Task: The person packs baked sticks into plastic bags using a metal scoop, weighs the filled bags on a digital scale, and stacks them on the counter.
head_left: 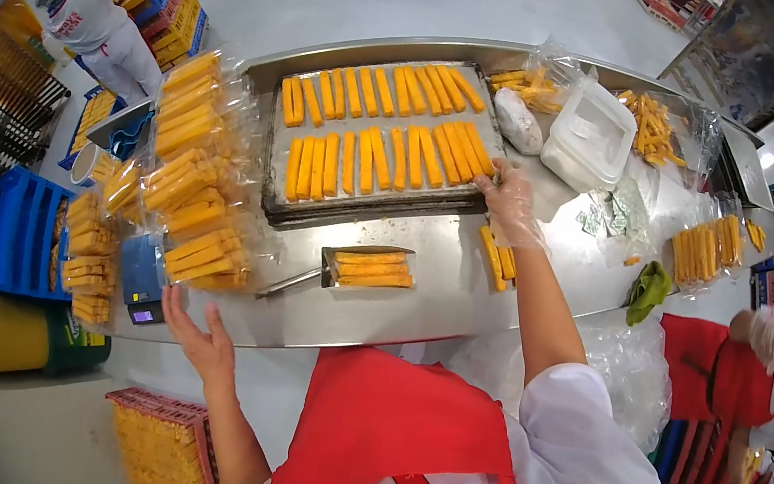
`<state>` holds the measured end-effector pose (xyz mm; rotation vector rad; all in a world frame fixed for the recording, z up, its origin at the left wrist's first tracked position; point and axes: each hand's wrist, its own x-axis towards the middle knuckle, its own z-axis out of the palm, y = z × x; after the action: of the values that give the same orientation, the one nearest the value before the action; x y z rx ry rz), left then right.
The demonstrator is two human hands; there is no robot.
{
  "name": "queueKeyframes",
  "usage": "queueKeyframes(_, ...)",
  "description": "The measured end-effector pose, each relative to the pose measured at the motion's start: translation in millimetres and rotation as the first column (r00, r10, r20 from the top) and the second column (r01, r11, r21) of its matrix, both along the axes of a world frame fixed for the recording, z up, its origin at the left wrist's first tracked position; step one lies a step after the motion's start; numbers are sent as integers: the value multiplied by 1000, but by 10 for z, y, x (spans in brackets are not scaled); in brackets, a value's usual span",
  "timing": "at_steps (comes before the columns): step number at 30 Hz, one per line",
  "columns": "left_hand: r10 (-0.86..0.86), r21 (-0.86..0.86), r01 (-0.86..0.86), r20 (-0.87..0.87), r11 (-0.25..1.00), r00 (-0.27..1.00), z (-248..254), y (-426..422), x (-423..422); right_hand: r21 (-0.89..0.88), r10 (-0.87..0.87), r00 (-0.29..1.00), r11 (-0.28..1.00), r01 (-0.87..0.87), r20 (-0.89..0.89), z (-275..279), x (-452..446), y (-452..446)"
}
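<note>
My right hand [511,204], in a clear plastic glove, reaches to the lower right corner of a dark-edged baking tray [372,207]. Its fingers close on the end of an orange-yellow breadstick [479,147], the last in the front row. Two rows of such sticks lie on the tray's sheet. My left hand [201,339] hangs at the table's near edge, fingers spread and holding nothing. Close to it are a blue scale [143,279] and bagged breadsticks [207,257]. Between the hands, a metal scoop [331,266] holds several sticks. Loose sticks [494,259] lie beside my right forearm.
A white plastic tub [590,137] stands right of the tray, near bags of broken sticks [656,128] and a green cloth [649,292]. Filled bags [190,110] pile up at left. Co-workers [102,25] stand left and right [741,369]. Blue crates [22,230] stand at left.
</note>
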<state>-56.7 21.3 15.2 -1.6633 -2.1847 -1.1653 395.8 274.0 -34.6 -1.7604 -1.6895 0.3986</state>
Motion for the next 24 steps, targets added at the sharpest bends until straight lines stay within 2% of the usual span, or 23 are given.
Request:
queueKeyframes(2,106,15,-106,-4,994,994,-34,54,-181,-48,-39,999,998,39,5,-27,-2,86)
queueKeyframes(3,106,11,-106,-5,994,994,-42,82,-250,-96,-80,997,992,81,17,-48,-1,116)
queueKeyframes(5,180,-2,-180,77,984,981,-64,156,-364,-105,-71,997,992,75,42,-2,-31,127)
queueKeyframes(7,203,5,-204,83,979,976,-146,271,-485,-118,-56,996,991,64,70,-42,-49,171)
queueKeyframes(9,231,-25,-230,42,973,972,-241,375,-611,46,25,984,998,-33,178,-221,-46,231)
queueKeyframes(11,200,-46,-201,-32,979,979,-366,470,-747,-80,55,946,996,-31,321,-442,131,452)
queueKeyframes(12,156,-23,-158,-66,987,986,-392,524,-827,-97,115,983,990,-102,140,-379,144,520)
queueKeyframes(13,168,-28,-171,-76,985,983,-319,556,-763,-37,88,956,996,-81,280,-303,110,510)
queueKeyframes(14,167,-35,-170,-75,985,983,-282,576,-675,-64,89,974,995,-77,210,-95,26,390)
queueKeyframes(16,197,-131,-208,-93,969,976,-339,607,-675,119,43,940,989,-88,338,-135,-1,374)
queueKeyframes(17,214,-205,-233,-112,951,970,-369,643,-659,112,42,938,990,-86,344,-132,15,380)
queueKeyframes(19,201,-230,-222,-111,948,973,-476,695,-673,-37,-114,958,991,128,264,-20,-38,385)
queueKeyframes(20,194,-246,-217,-115,944,974,-519,710,-689,-37,-112,957,991,127,268,37,-53,340)
queueKeyframes(22,208,-240,-232,-120,943,971,-539,722,-663,120,-107,992,988,98,71,152,-70,66)
queueKeyframes(24,218,-232,-242,-125,942,968,-519,743,-621,113,180,970,980,-163,-160,317,-225,-371)
